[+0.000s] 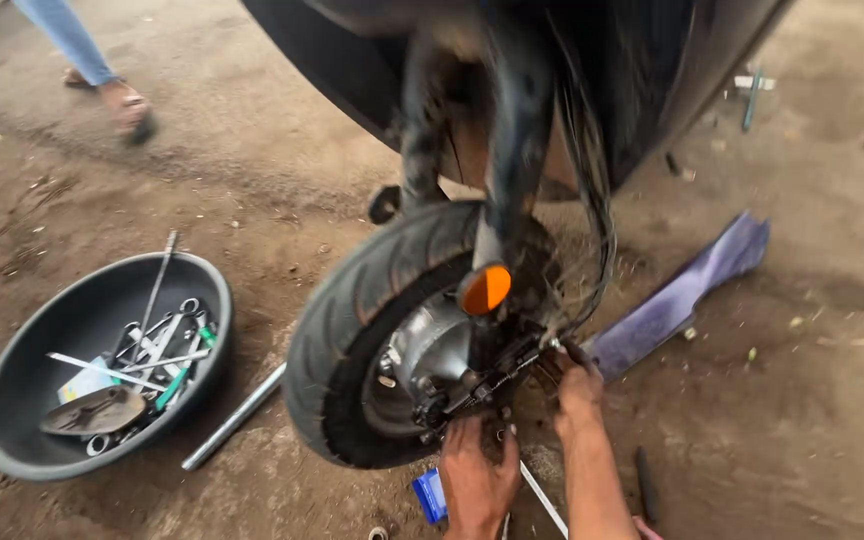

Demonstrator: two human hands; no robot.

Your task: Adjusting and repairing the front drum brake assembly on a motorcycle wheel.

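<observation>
Black brake caliper (482, 385) is touched by both hands: left hand (477, 480) and right hand (580, 390), each grip unclear.

black scooter front wheel (352, 350), upright, on dirt

- The left hand (477, 480) reaches up, fingers spread a little.
- The right hand (579, 385) is higher up, fingers curled, arm stretched out.

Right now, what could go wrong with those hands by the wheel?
The left hand and right hand sit close against the wheel; fingers might get pinched if it turns. Loose cables hang just above and could snag. The metal bar on the ground could trip someone.
</observation>
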